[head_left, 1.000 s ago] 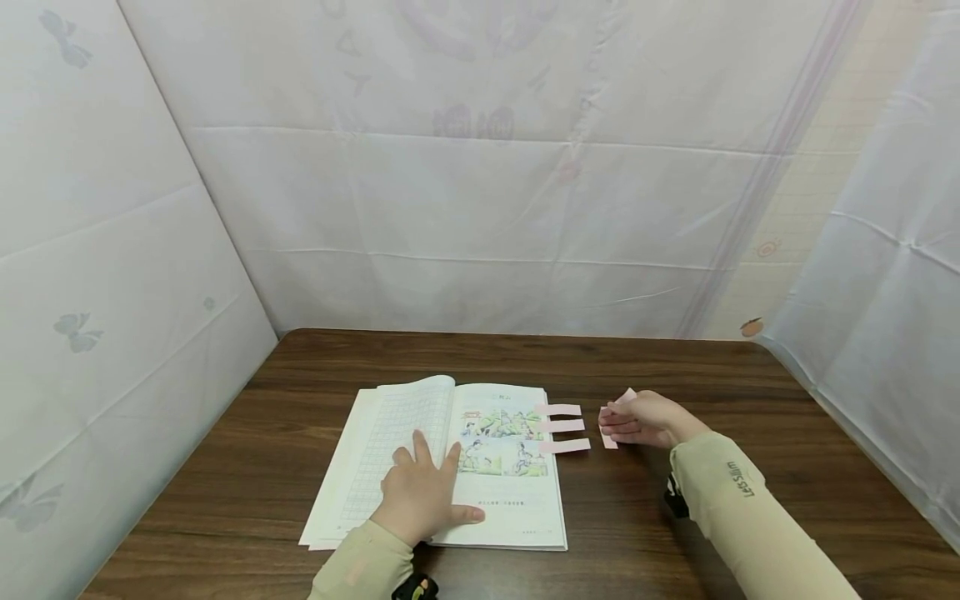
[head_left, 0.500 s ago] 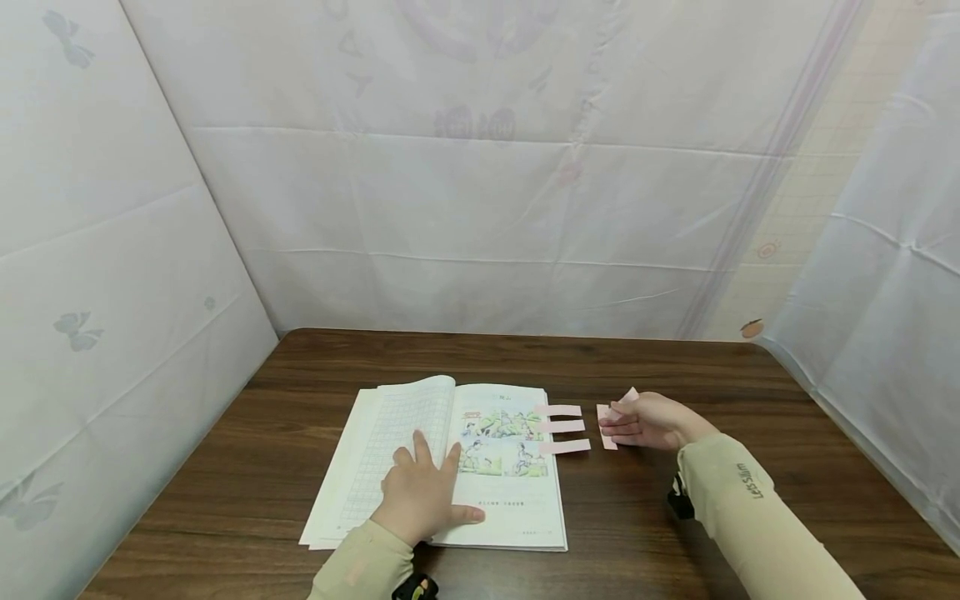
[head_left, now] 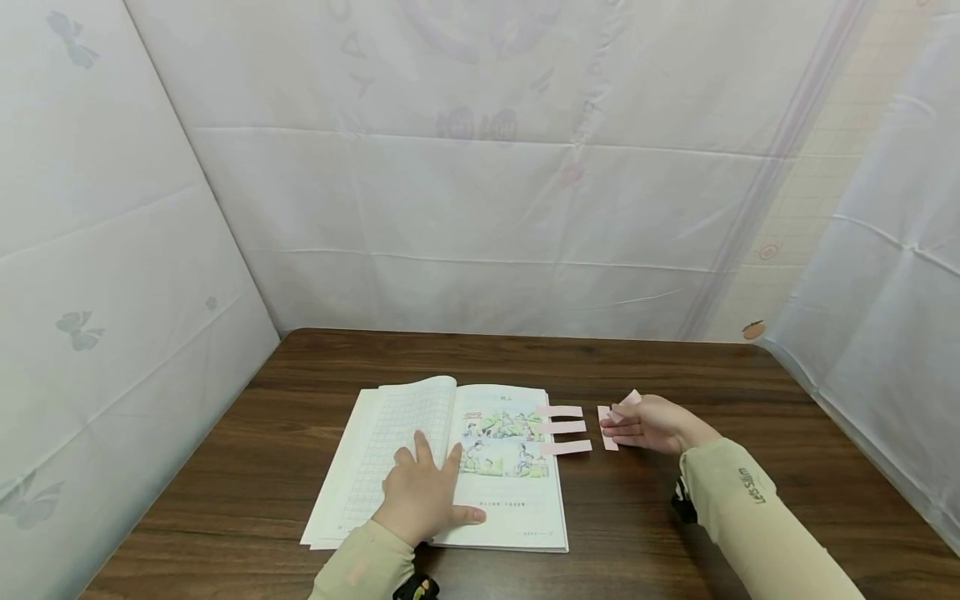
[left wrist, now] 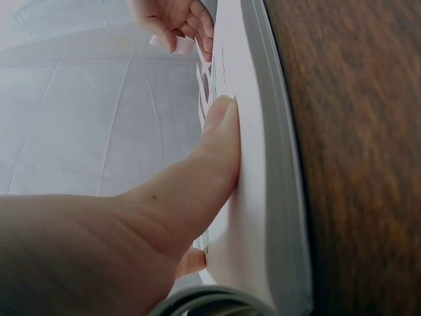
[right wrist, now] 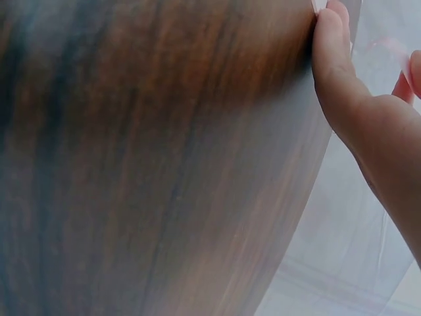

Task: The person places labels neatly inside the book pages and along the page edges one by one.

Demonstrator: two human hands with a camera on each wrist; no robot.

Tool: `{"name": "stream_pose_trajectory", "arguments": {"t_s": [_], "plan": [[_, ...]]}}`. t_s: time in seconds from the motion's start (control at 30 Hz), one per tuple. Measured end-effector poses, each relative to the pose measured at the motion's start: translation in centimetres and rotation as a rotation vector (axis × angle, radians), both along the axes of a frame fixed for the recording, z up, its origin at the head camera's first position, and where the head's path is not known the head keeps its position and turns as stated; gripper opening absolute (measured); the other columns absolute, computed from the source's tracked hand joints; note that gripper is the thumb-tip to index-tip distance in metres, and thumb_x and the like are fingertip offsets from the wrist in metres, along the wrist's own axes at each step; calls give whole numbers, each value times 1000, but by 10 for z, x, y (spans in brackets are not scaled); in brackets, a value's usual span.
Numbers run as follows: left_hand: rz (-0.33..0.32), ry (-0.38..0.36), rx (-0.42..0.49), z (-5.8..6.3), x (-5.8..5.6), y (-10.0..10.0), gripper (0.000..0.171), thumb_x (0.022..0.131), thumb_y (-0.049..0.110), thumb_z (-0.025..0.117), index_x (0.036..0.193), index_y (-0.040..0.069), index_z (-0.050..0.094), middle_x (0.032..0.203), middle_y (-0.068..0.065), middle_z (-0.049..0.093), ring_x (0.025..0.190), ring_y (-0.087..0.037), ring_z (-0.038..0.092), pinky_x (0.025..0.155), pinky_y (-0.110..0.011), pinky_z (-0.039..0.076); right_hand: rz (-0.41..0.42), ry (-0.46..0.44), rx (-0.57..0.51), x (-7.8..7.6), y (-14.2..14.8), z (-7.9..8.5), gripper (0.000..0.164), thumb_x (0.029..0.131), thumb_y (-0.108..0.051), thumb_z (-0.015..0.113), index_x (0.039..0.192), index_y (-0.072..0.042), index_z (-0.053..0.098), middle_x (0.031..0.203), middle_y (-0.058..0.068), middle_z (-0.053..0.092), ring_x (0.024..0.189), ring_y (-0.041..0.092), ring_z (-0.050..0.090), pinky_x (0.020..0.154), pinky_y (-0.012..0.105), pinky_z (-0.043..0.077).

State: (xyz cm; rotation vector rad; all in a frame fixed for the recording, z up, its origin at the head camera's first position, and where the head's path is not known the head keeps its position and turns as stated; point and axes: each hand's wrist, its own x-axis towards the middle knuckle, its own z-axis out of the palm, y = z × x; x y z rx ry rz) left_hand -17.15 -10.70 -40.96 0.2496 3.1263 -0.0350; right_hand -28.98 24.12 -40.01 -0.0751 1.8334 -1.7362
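Observation:
An open book [head_left: 517, 527] with a grid-lined left page and a picture page on the right lies on the table. My left hand [head_left: 418, 493] rests on it with fingers spread; in the left wrist view the thumb [left wrist: 214, 148] presses the page. Three pink paper strips [head_left: 567, 447] stick out past the book's right edge. To their right, my right hand [head_left: 654, 423] pinches a pink strip [head_left: 633, 398] between thumb and forefinger. Its other fingers touch or hover over another pink strip [head_left: 604, 412] on the table; I cannot tell which.
The dark wooden table [head_left: 675, 542] carries the book left of its middle. Pale printed cloth [head_left: 465, 208] hangs behind the table and along both sides. Beige sleeves [head_left: 738, 492] cover both forearms, with a black band at each wrist.
My right hand has shifted slightly right with the pinched strip, uncovering more of the strip beneath its fingers. My left hand and the book have stayed in place.

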Motion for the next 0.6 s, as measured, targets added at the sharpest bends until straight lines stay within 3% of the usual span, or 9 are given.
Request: {"name": "stream_pose_trajectory", "arguments": {"t_s": [0.37,0.6], "plan": [[0,9,-12,1,1,0,100,65,81,66,141,17,56,141,-39,43,94,-44,54,47,-35,46,-61,32,17,3,-4,-3,25,102,-5,47,120,13,49,93,2,72,87,10,70,86,28,56],[-1,10,-13,1,1,1,99,66,81,66,141,17,56,141,-39,43,94,-44,54,47,-36,46,-161,29,-14,5,-7,-9,17,101,-2,47,111,11,51,85,3,70,81,12,71,80,27,57]]}}
